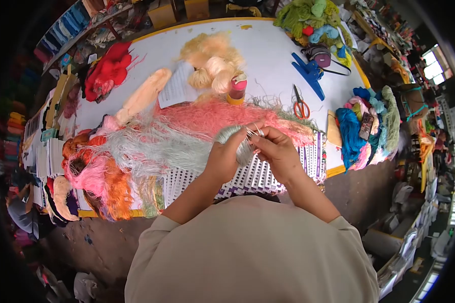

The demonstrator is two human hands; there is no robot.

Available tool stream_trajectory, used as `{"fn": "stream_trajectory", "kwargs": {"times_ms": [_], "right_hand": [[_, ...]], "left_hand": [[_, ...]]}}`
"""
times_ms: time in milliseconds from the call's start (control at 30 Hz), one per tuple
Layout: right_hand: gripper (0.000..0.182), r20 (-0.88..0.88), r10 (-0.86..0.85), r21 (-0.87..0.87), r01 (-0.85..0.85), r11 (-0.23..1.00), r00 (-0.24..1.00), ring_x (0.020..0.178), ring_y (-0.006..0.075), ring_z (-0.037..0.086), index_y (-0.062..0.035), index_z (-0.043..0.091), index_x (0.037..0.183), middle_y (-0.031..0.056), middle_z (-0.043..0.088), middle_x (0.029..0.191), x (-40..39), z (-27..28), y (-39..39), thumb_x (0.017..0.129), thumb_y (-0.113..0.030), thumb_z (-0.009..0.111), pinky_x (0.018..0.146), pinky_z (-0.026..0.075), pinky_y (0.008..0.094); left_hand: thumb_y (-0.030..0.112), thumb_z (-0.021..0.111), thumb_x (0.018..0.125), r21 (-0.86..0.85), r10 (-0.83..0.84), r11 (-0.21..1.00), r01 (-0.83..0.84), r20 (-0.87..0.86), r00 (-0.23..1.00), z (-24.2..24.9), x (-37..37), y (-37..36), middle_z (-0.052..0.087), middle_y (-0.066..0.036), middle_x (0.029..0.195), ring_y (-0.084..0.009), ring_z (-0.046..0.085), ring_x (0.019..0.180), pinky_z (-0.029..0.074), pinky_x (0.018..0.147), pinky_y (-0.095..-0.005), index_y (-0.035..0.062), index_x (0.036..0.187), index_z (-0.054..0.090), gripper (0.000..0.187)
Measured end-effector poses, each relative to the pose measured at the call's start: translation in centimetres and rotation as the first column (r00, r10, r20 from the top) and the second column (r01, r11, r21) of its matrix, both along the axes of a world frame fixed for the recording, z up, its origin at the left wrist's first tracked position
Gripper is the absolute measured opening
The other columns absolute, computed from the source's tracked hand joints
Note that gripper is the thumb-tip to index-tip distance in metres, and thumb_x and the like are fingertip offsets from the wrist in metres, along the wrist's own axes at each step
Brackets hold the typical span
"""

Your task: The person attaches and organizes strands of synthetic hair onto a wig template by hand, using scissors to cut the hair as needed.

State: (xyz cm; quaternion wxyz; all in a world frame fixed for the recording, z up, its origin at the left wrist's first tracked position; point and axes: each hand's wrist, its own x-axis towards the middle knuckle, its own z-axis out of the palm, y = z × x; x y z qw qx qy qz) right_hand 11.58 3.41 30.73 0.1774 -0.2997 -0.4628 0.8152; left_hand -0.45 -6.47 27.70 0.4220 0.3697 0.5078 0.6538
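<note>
Taking the held skein as the centre of the dial and 12 as straight away from the person, the left hand (pixel 223 157) is curled round the grey skein (pixel 244 153), seemingly to steady it. The right hand (pixel 278 150) meets it from 3 o'clock, thumb and fingers pinched together on pale strands at the skein's top, probably to keep them separate from the bulk. The skein is above the cards (pixel 179 188), close to the body, perhaps so the fine strands are easy to see.

Loose grey thread (pixel 149 146) spreads at 9 o'clock, pink thread (pixel 192 121) at 10 to 11. The spool (pixel 236 91) stands at 12. The scissors (pixel 302 109) lie at 2, apart from the hands; that spot looks handy for the right one. Blue yarn (pixel 350 132) sits at 3.
</note>
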Motion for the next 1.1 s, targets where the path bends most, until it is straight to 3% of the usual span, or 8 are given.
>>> {"fn": "stream_trajectory", "kwargs": {"times_ms": [33,67,100,333,433,700,733,1100], "right_hand": [[0.004,-0.008,-0.007,0.013,0.007,1.000,1.000,0.064,0.0035,0.051,-0.0083,0.064,0.090,-0.0020,0.063,0.080,0.0,-0.1,-0.1,0.087,-0.011,0.066,0.056,0.039,0.0190],[0.006,0.075,-0.060,0.052,0.056,0.997,0.995,0.063,0.0045,0.051,-0.0072,0.065,0.091,-0.0013,0.064,0.080,0.3,-0.4,-0.2,0.085,-0.009,0.066,0.057,0.040,0.0198],[0.010,0.078,-0.064,0.099,0.056,0.993,0.995,0.064,0.0053,0.052,-0.0064,0.066,0.093,-0.0010,0.064,0.078,0.5,-0.7,-0.2,0.084,-0.009,0.066,0.057,0.041,0.0205],[0.004,-0.038,-0.096,-0.159,0.089,0.983,0.995,0.067,0.0067,0.057,-0.0095,0.065,0.092,0.0004,0.066,0.081,1.6,-1.2,0.5,0.089,-0.011,0.064,0.059,0.041,0.0211],[0.001,-0.053,-0.131,-0.245,0.115,0.963,0.990,0.064,0.0079,0.055,-0.0093,0.062,0.089,0.0023,0.065,0.079,2.0,-1.5,0.9,0.090,-0.010,0.061,0.058,0.040,0.0238],[0.011,-0.120,-0.209,-0.384,0.148,0.911,0.971,0.057,0.0104,0.044,-0.0037,0.061,0.089,0.0026,0.056,0.069,2.0,-3.5,1.6,0.090,-0.014,0.059,0.056,0.039,0.0252],[0.010,-0.138,-0.192,-0.378,0.128,0.917,0.972,0.057,0.0103,0.042,-0.0048,0.059,0.089,0.0007,0.049,0.065,1.7,-3.3,1.7,0.091,-0.015,0.058,0.056,0.038,0.0264],[0.027,0.141,0.034,0.239,-0.067,0.969,0.989,0.064,0.0041,0.046,-0.0085,0.064,0.094,-0.0048,0.056,0.076,2.9,-1.8,2.8,0.100,-0.030,0.049,0.058,0.039,0.0220]], "left_hand": [[0.021,0.046,0.098,-0.048,-0.004,0.999,0.015,0.216,0.976,-0.3,-0.1,0.2,0.061,-0.011,0.121,-0.0223,0.060,0.105,0.047,0.091,-0.0343,-0.0016,0.132,0.051,0.041],[0.009,0.060,0.088,0.041,0.106,0.994,-0.105,-0.662,0.742,-2.2,-0.9,-0.8,0.064,-0.011,0.115,-0.0277,0.061,0.103,0.048,0.090,-0.0360,0.0037,0.129,0.054,0.041],[0.001,0.053,0.088,0.131,0.151,0.988,-0.080,-0.722,0.675,-1.7,-0.9,-0.8,0.062,-0.015,0.118,-0.0308,0.060,0.108,0.047,0.093,-0.0397,0.0067,0.131,0.052,0.044],[0.005,0.044,0.095,-0.056,-0.050,0.997,0.054,0.078,0.996,-2.8,0.3,1.2,0.066,-0.012,0.112,-0.0211,0.063,0.101,0.048,0.089,-0.0307,0.0022,0.123,0.058,0.032],[0.007,0.044,0.097,0.079,0.055,0.997,-0.017,-0.514,0.856,1.1,1.0,0.9,0.066,-0.011,0.108,-0.0199,0.063,0.099,0.049,0.086,-0.0298,0.0014,0.123,0.058,0.030],[0.030,0.052,0.098,-0.181,0.088,0.978,-0.103,-0.087,0.992,-0.5,1.5,2.0,0.067,-0.006,0.097,-0.0105,0.061,0.087,0.048,0.077,-0.0279,-0.0011,0.107,0.066,0.035],[0.029,0.053,0.098,-0.226,0.146,0.970,-0.090,0.246,0.958,0.2,1.8,2.2,0.066,-0.005,0.094,-0.0111,0.060,0.087,0.048,0.076,-0.0283,-0.0020,0.107,0.066,0.035],[0.019,0.059,0.094,-0.150,0.182,0.978,-0.143,0.295,0.938,-3.5,-3.7,-1.2,0.067,-0.010,0.107,-0.0126,0.055,0.060,0.044,0.052,-0.0238,0.0040,0.110,0.061,0.022]]}}
